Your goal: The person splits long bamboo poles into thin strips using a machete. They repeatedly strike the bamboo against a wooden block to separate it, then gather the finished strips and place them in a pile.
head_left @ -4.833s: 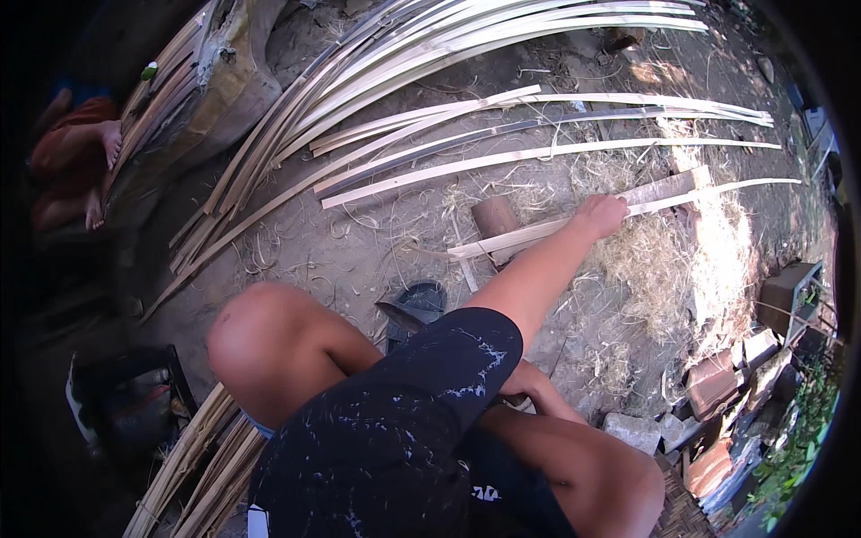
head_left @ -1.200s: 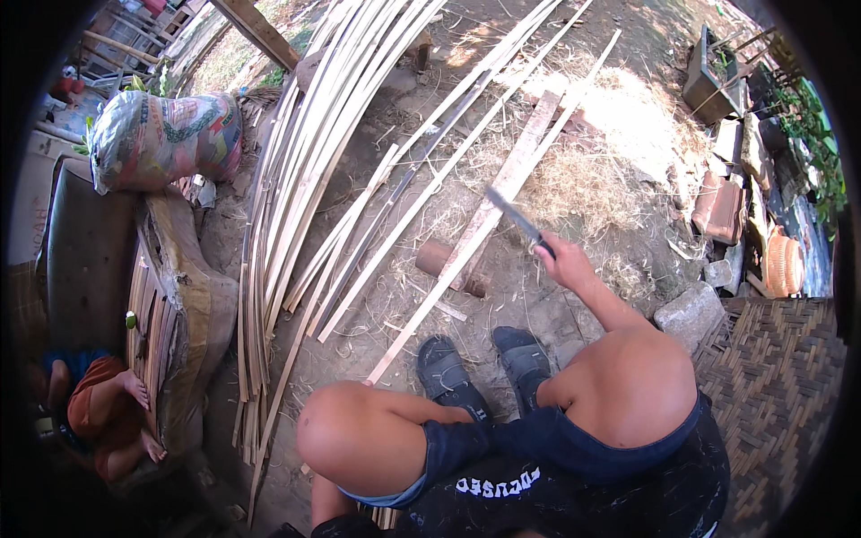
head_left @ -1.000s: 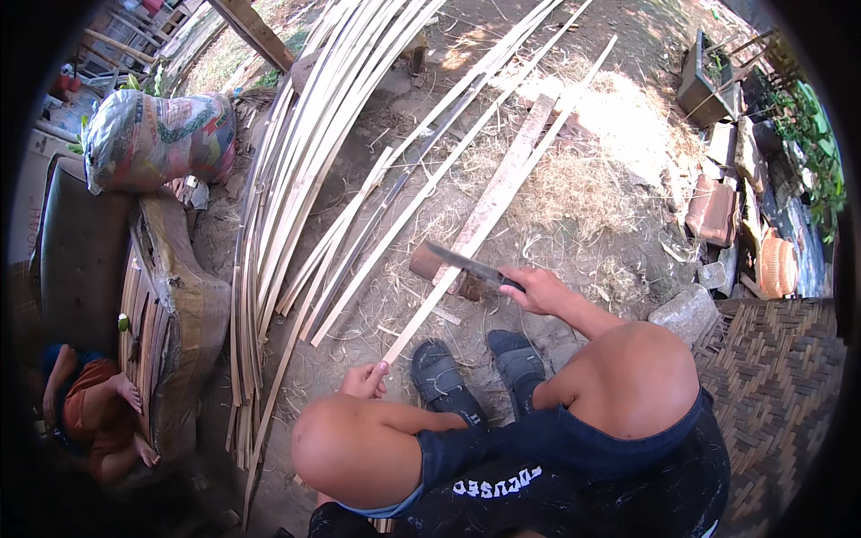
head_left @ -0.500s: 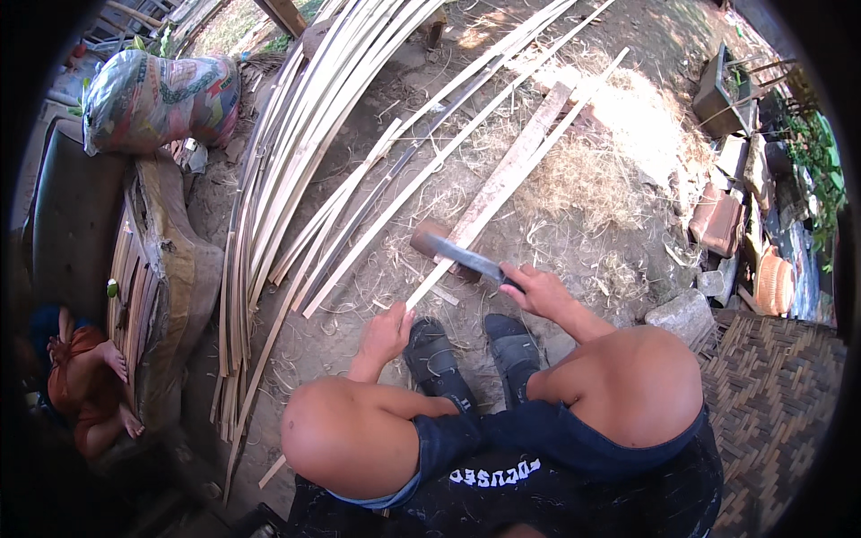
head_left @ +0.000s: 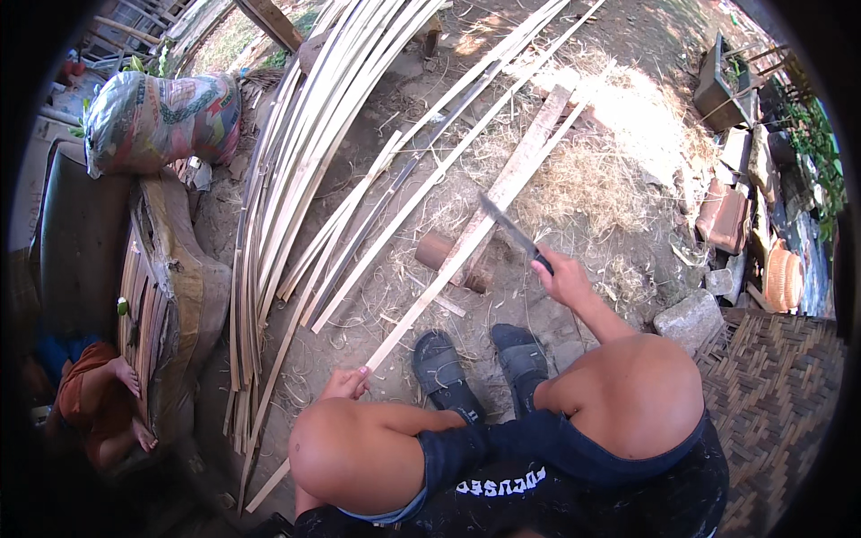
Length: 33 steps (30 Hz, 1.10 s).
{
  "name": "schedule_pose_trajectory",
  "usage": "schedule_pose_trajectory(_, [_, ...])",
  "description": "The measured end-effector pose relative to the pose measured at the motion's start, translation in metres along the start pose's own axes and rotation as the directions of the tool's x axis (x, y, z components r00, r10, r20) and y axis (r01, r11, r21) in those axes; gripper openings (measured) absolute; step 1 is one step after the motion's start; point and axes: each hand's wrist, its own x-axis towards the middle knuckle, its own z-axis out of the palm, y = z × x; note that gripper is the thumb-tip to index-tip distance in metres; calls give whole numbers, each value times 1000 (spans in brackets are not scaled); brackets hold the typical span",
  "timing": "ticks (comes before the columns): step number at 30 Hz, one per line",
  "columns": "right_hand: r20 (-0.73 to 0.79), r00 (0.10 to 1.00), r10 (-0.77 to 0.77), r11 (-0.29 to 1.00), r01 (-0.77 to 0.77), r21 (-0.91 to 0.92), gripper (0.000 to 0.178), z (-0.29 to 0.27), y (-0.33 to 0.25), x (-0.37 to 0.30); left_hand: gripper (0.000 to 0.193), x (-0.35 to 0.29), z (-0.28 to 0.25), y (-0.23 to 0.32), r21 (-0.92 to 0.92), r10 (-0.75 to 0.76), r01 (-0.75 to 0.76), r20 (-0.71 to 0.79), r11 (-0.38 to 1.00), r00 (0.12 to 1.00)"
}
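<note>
My left hand point(head_left: 348, 384), beside my left knee, is closed around a long pale bamboo strip point(head_left: 414, 312). The strip slants away to the upper right along a narrow wooden board point(head_left: 531, 148). Under the board's near end lies a brown block point(head_left: 434, 251), which props it off the ground. My right hand point(head_left: 567, 280) grips the dark handle of a knife point(head_left: 509, 225). Its blade points up and to the left, just right of the strip and apparently apart from it. Part of the strip passes out of sight behind my left knee.
Many long strips point(head_left: 300, 170) lie bunched at the left, and a few more point(head_left: 421, 202) lie nearer the board. Curly shavings point(head_left: 583, 184) cover the ground. Another person's bare feet point(head_left: 134, 403) show at far left. A woven mat point(head_left: 771, 394) and stone block point(head_left: 689, 320) stand right.
My left hand has drawn the strip down and to the left, toward my knee. My right hand has moved slightly right and the knife blade has swung up off the strip.
</note>
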Motion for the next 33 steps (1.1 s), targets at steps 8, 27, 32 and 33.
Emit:
schedule_pose_trajectory(8, [48,999,20,1000,-20,-3,36,-9,-12,1,40,62,41,80,-26,186,-186,-12,982,982])
schedule_pose_trajectory(27, [-37,999,31,997,-34,-65,38,-19,14,20,42,47,44,78,-28,178,-182,-105,983,978])
schedule_pose_trajectory(32, [-197,964,177,948,-221,-229,39,-34,68,44,33,-8,5,-15,132,-32,52,-150,990,988])
schedule_pose_trajectory(33, [-162,972,167,966,-195,-171,39,-25,60,38,32,-7,4,-17,203,40,0,-192,979,981])
